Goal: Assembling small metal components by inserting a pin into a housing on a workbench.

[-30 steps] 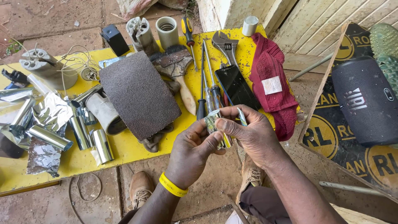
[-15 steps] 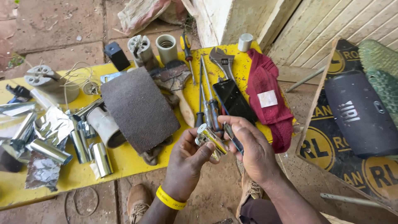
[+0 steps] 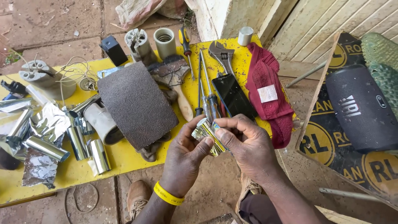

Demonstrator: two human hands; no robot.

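My left hand [image 3: 185, 155], with a yellow wristband, and my right hand [image 3: 243, 143] meet over the front edge of a low yellow table [image 3: 124, 159]. Together they pinch a small shiny foil-wrapped piece [image 3: 207, 133] between thumbs and fingertips. The piece is partly hidden by my fingers. Just beyond my hands lie screwdrivers [image 3: 206, 89] and a black phone [image 3: 233, 96]. A dark sheet of sandpaper [image 3: 136, 103] lies to the left of them.
Silver foil tubes [image 3: 99, 154] and crumpled foil [image 3: 49, 122] lie at the left. Grey cylinders [image 3: 165, 42], a wrench [image 3: 222, 54], a red cloth [image 3: 267, 89] and wire [image 3: 76, 70] sit farther back. A black speaker [image 3: 360, 108] rests on a board at the right.
My hands have drifted slightly lower and right while turning the foil piece between the fingers. The view has shifted a little; the things on the table stay put.
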